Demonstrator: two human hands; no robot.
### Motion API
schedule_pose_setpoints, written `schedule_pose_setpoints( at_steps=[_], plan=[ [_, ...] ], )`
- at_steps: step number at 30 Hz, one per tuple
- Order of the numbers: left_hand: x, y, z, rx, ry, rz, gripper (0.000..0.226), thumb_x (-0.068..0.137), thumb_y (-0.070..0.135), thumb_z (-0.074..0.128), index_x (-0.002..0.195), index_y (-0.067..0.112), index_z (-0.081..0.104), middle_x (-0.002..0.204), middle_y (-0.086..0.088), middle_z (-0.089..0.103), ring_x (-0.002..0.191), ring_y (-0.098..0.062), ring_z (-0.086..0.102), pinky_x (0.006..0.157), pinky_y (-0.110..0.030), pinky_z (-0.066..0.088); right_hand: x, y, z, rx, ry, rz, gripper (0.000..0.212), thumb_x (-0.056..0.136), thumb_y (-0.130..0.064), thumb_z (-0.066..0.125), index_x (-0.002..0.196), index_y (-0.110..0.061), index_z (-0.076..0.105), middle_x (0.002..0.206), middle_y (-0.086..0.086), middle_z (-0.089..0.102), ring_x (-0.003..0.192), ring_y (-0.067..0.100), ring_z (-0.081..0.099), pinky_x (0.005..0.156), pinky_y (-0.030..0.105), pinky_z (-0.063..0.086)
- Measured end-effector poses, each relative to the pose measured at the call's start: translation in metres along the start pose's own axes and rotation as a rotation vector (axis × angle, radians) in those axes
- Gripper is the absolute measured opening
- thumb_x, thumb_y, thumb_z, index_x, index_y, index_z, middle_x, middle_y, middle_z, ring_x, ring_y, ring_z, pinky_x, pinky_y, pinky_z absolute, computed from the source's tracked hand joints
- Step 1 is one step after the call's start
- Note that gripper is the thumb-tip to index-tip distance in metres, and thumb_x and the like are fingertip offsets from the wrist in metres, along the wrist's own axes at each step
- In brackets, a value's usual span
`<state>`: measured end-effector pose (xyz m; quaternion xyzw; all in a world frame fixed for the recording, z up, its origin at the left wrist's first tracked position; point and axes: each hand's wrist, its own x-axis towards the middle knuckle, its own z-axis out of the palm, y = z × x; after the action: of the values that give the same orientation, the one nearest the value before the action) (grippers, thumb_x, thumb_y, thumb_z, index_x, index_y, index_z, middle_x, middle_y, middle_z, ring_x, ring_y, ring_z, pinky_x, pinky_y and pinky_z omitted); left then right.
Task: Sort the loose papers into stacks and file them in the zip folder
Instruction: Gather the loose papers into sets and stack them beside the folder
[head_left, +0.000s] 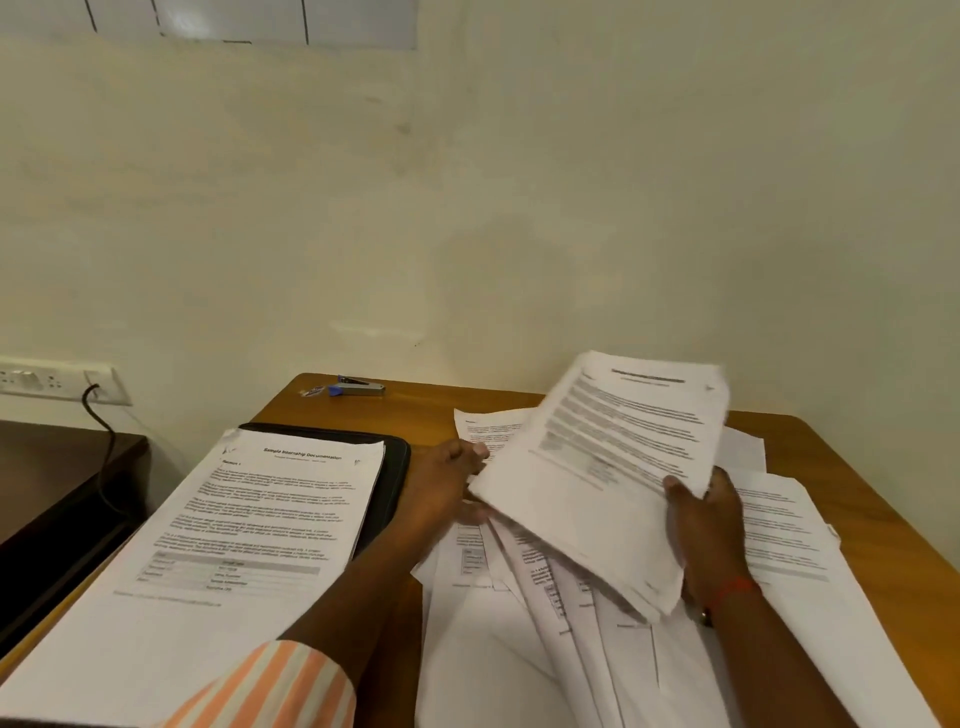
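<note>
Wooden table (857, 467), head view.

- Zip folder (396, 467): black, lies flat at the table's left edge. Only its far and right borders show.
- Sorted stack (249, 530): sits squarely on the folder and covers most of it. The top sheet has a printed heading at the far end and a small form table toward the near edge.
- Loose papers (519, 649): fanned and overlapping across the right half of the table, from the near edge to past the middle. More sheets run along the right edge.
- Held bundle (613, 467): raised above the loose papers, tilted, printed side up. Text blurred, unreadable.
- Left hand (447, 483): grips the bundle's left edge, just right of the folder. Striped orange-and-white sleeve (280, 686) on that arm.
- Right hand (706, 525): grips the bundle's near right side, thumb on top, fingers underneath. Red thread (732, 590) at the wrist.
- The two hands are apart, one at each side of the bundle.
- Stapler (358, 387): at the far edge near the far left corner, clear of all the papers.
- Off the table to the left: a wall socket (57, 382) with a black cable (104, 426) plugged in.
</note>
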<state>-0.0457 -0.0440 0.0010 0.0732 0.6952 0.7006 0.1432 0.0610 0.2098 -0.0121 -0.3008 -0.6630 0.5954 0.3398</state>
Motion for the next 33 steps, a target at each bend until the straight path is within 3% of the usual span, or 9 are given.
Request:
schedule_pose_setpoints(
  at_steps=[3, 6, 9, 17, 22, 26, 29, 31, 33],
  plan=[
    [0.001, -0.006, -0.001, 0.184, 0.098, 0.034, 0.014, 0.099, 0.019, 0.064, 0.112, 0.014, 0.061, 0.095, -0.007, 0.07, 0.066, -0.015, 0.067, 0.057, -0.025, 0.053, 0.012, 0.006, -0.015, -0.119, 0.138, 0.008, 0.021, 0.096, -0.009, 0.06, 0.117, -0.011, 0.057, 0.12, 0.014, 0.065, 0.107, 0.034, 0.061, 0.089, 0.039, 0.047],
    [0.002, -0.011, 0.001, 0.265, 0.074, 0.004, 0.026, 0.095, 0.018, 0.069, 0.116, 0.017, 0.054, 0.105, -0.007, 0.07, 0.066, -0.012, 0.066, 0.052, -0.021, 0.05, 0.013, 0.009, -0.016, -0.165, 0.136, 0.028, 0.021, 0.096, -0.008, 0.059, 0.117, -0.01, 0.056, 0.121, 0.014, 0.065, 0.109, 0.036, 0.06, 0.089, 0.038, 0.045],
    [0.005, -0.016, 0.004, 0.296, 0.05, -0.054, 0.031, 0.094, 0.023, 0.072, 0.116, 0.023, 0.051, 0.098, -0.007, 0.073, 0.057, -0.009, 0.065, 0.05, -0.021, 0.05, 0.013, 0.01, -0.013, -0.183, 0.107, 0.025, 0.02, 0.096, -0.009, 0.059, 0.116, -0.012, 0.056, 0.119, 0.013, 0.065, 0.109, 0.035, 0.06, 0.088, 0.037, 0.046],
    [0.009, -0.023, 0.005, 0.129, 0.094, -0.056, 0.019, 0.099, 0.025, 0.065, 0.118, 0.022, 0.059, 0.086, -0.009, 0.073, 0.054, -0.013, 0.058, 0.049, -0.025, 0.047, 0.008, 0.01, -0.008, -0.176, 0.066, -0.011, 0.018, 0.096, -0.009, 0.059, 0.113, -0.016, 0.055, 0.106, 0.003, 0.061, 0.098, 0.026, 0.058, 0.087, 0.039, 0.048],
    [0.009, -0.022, 0.005, 0.031, 0.087, -0.116, 0.01, 0.099, 0.012, 0.063, 0.107, 0.012, 0.069, 0.068, -0.004, 0.064, 0.046, -0.007, 0.045, 0.046, -0.023, 0.038, 0.006, 0.012, -0.004, -0.213, 0.003, -0.055, 0.02, 0.097, -0.01, 0.06, 0.116, -0.014, 0.056, 0.107, 0.002, 0.062, 0.098, 0.024, 0.058, 0.087, 0.037, 0.047],
    [0.009, -0.017, 0.005, -0.064, 0.126, -0.117, 0.008, 0.096, 0.01, 0.066, 0.102, 0.013, 0.069, 0.063, 0.001, 0.06, 0.049, -0.008, 0.045, 0.047, -0.022, 0.038, 0.006, 0.013, -0.003, -0.218, -0.018, -0.071, 0.021, 0.096, -0.008, 0.06, 0.115, -0.014, 0.057, 0.107, 0.002, 0.063, 0.099, 0.024, 0.059, 0.088, 0.038, 0.048],
    [0.011, -0.015, 0.0, -0.098, 0.179, -0.066, 0.005, 0.097, 0.015, 0.065, 0.1, 0.014, 0.068, 0.084, -0.001, 0.074, 0.069, -0.018, 0.068, 0.064, -0.032, 0.058, 0.005, 0.014, -0.003, -0.21, -0.022, -0.073, 0.02, 0.096, -0.008, 0.06, 0.114, -0.017, 0.056, 0.106, 0.001, 0.063, 0.1, 0.024, 0.059, 0.088, 0.039, 0.048],
    [0.014, -0.012, -0.006, 0.088, 0.334, 0.065, 0.006, 0.1, 0.021, 0.06, 0.098, 0.019, 0.065, 0.095, 0.003, 0.075, 0.086, -0.019, 0.072, 0.076, -0.038, 0.06, 0.005, 0.015, -0.003, -0.201, -0.024, -0.077, 0.02, 0.097, -0.008, 0.06, 0.115, -0.016, 0.056, 0.107, 0.002, 0.063, 0.1, 0.024, 0.058, 0.087, 0.037, 0.047],
    [0.012, -0.004, -0.013, 0.311, 0.503, 0.239, 0.008, 0.105, 0.023, 0.053, 0.101, 0.019, 0.058, 0.101, 0.005, 0.071, 0.086, -0.014, 0.068, 0.069, -0.029, 0.055, 0.005, 0.014, -0.003, -0.193, -0.025, -0.076, 0.021, 0.097, -0.008, 0.06, 0.116, -0.014, 0.056, 0.107, 0.002, 0.063, 0.1, 0.024, 0.058, 0.086, 0.037, 0.047]
  ],
)
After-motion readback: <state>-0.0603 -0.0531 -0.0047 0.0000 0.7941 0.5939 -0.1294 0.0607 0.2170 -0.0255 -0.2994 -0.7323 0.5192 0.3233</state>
